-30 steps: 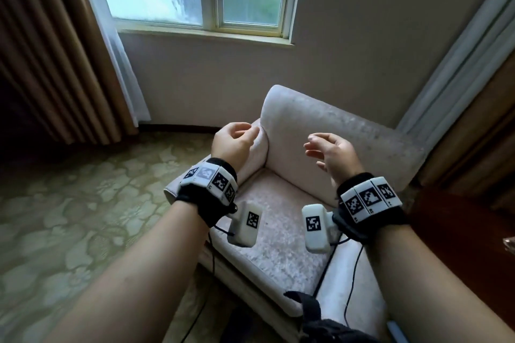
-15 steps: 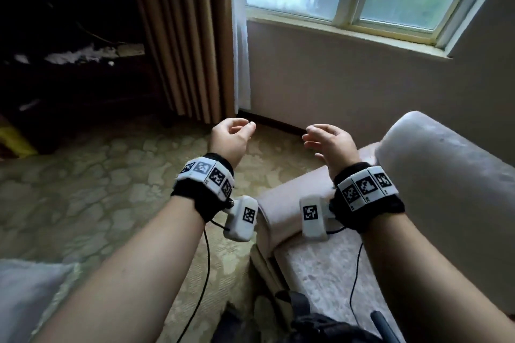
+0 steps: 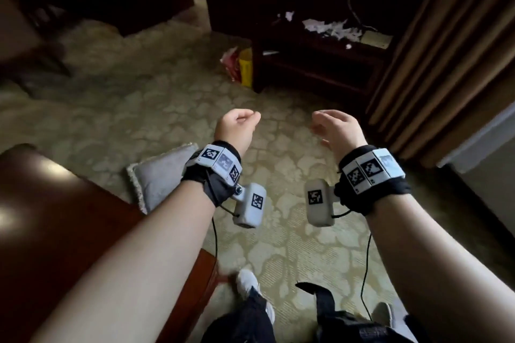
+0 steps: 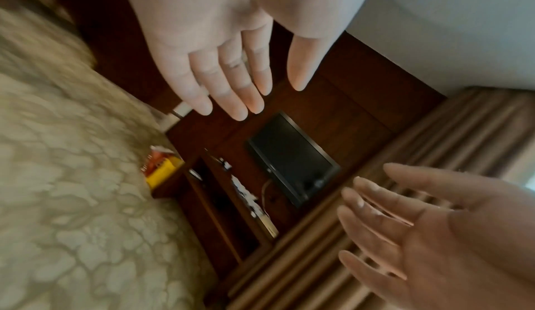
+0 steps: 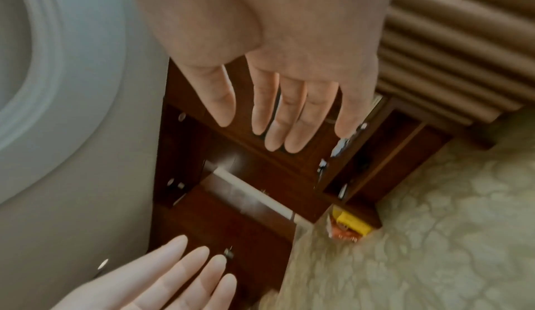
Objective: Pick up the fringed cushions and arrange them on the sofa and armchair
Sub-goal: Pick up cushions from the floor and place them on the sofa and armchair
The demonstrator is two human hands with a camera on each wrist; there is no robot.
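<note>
A grey fringed cushion point(image 3: 158, 178) lies on the patterned carpet, partly hidden behind my left wrist, next to a dark wooden table. My left hand point(image 3: 237, 127) hovers above the floor beyond the cushion, empty, fingers relaxed. My right hand point(image 3: 334, 128) floats level with it to the right, also empty. In the left wrist view the left hand point(image 4: 231, 74) shows straight fingers, with the right hand point(image 4: 420, 223) opposite it. The right wrist view shows the right hand point(image 5: 283, 99) with loose straight fingers and the left hand point(image 5: 173, 276) below. No sofa or armchair is in view.
A glossy dark wooden table point(image 3: 55, 217) fills the lower left. A dark wooden TV cabinet point(image 3: 320, 50) with scattered paper stands ahead, a yellow and red bag point(image 3: 239, 65) at its foot. Brown curtains point(image 3: 446, 50) hang at the right. Carpet point(image 3: 139, 108) spreads between them.
My view has swung left, away from the armchair and window, to the floor, cabinet and a cushion. Both hands stay raised and empty in the same pose.
</note>
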